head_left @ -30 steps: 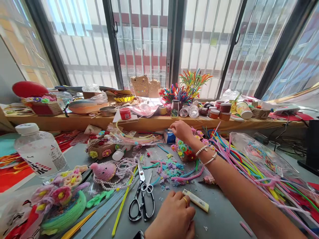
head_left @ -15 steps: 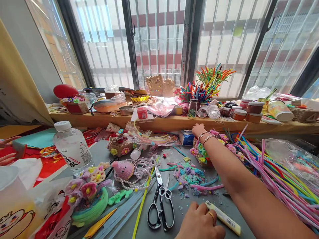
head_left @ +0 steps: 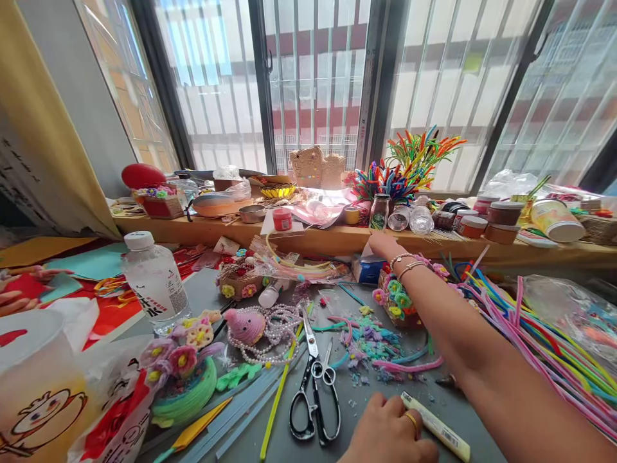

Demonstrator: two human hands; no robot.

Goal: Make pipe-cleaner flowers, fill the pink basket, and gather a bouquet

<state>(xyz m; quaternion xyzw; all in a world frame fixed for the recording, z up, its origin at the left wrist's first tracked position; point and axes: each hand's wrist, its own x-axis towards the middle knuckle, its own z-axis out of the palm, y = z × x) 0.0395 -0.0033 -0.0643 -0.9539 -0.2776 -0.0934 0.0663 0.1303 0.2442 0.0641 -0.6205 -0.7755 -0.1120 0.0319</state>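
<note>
My right hand (head_left: pixel 384 244), with beaded bracelets at the wrist, reaches far forward over a blue and white tissue pack (head_left: pixel 368 270); its fingertips are hidden. Just below that wrist stands a woven basket with fuzzy flowers (head_left: pixel 399 297). My left hand (head_left: pixel 390 432), a ring on one finger, rests at the front of the table with curled fingers; what they hold, if anything, is hidden. Against it lies a pale yellow oblong stick or box (head_left: pixel 436 426). Large black-handled scissors (head_left: pixel 308 392) and small scissors (head_left: pixel 324 370) lie left of this hand.
Fuzzy scraps (head_left: pixel 373 344) litter the middle. Pipe cleaners (head_left: pixel 525 341) spread at right. Left are a water bottle (head_left: pixel 155 283), a green flowered piece (head_left: pixel 186 389), pearl strings (head_left: pixel 274 350) and a drink cup (head_left: pixel 38 392). Another person's hands (head_left: pixel 24 289) hold red paper at far left.
The view has shifted slightly left, so things sit further right. My right hand stays at the tissue pack, its fingers less visible. The other person's hands have moved further into view with red paper.
</note>
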